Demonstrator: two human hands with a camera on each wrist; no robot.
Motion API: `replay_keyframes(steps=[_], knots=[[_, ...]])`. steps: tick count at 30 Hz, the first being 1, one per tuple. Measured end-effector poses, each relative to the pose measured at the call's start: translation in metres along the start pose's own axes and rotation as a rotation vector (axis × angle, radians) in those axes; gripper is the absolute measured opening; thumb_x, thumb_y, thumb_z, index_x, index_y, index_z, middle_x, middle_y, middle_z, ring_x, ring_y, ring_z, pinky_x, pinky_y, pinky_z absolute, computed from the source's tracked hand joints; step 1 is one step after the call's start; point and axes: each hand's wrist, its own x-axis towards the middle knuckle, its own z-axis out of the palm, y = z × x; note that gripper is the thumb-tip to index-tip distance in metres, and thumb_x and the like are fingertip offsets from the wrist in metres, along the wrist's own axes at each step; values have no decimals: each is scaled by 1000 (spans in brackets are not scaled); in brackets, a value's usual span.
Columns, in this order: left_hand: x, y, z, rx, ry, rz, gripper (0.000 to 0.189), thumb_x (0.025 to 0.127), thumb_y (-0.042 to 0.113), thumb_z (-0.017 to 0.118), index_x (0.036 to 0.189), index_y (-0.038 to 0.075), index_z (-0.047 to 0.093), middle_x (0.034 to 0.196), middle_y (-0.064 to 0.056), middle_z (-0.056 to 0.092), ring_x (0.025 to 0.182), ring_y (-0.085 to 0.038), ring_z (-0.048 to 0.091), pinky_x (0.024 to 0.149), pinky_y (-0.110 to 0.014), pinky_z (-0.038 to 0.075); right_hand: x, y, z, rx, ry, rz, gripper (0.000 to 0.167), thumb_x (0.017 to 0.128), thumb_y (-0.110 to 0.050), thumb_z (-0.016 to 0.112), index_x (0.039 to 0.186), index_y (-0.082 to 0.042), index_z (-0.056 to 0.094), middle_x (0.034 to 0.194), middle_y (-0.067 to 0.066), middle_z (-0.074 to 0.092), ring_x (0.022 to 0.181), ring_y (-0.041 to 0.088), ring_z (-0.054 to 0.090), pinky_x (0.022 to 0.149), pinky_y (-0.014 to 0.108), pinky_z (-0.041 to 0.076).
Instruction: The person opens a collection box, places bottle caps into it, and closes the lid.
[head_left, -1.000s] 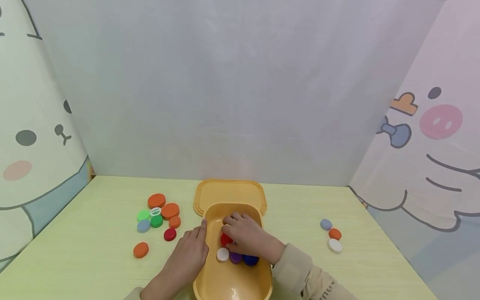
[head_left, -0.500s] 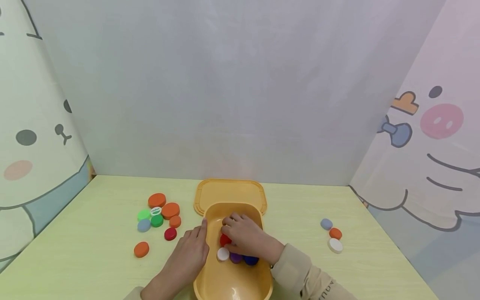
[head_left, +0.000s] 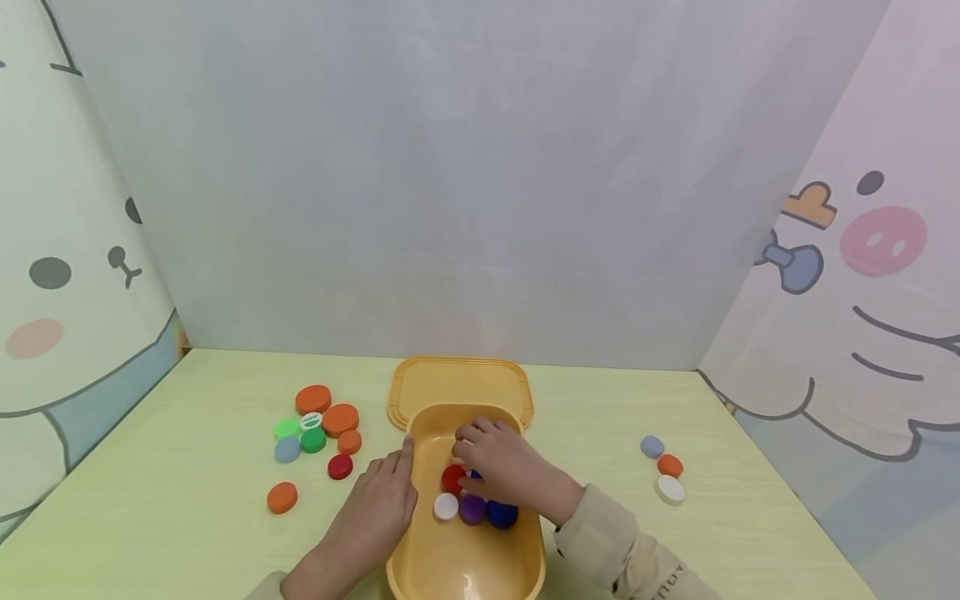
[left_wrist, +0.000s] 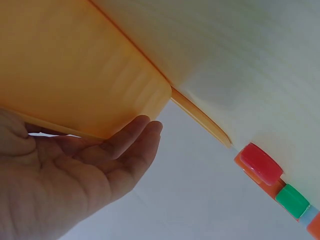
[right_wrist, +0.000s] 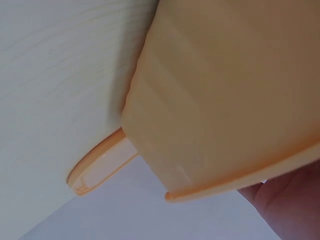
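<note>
Right wrist: hand (right_wrist: pixel 294 206) partly behind container (right_wrist: pixel 225 90)

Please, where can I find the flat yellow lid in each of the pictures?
Head: the lid lies below the centre, behind the box.
Left wrist: the lid is a thin strip just right of centre.
Right wrist: the lid shows at lower left.
Shared landmark: the yellow box, seen close to the lid in all three views.
</note>
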Motion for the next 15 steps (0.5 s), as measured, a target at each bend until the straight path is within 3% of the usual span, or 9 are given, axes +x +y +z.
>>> replay_keyframes(steps=[5,11,15], knots=[[0,0,-1,-1,-4,-4,53,87,16,50,136,-2,38,119,-14,56,105,-28,53,90,-41,46,-9,11,-6,44,69,21,23,81,-35,65,98,-19,65,107,-3,60,100,15,54,83,31,48],[0,1,-2,-10,-10,-9,54,87,16,50,136,-2,38,119,-14,56,106,-28,53,91,-41,46,-25,29,-13,78,89,97,24,80,-32,67,99,-18,63,105,-2,59,95,16,51,74,30,45],[0,1,-2,-5,-10,-4,54,87,16,51,136,-3,38,119,-14,56,105,-28,53,91,-41,46,-40,43,-15,92,154,139,25,77,-29,70,97,-17,63,102,-1,60,93,18,52,71,32,46]])
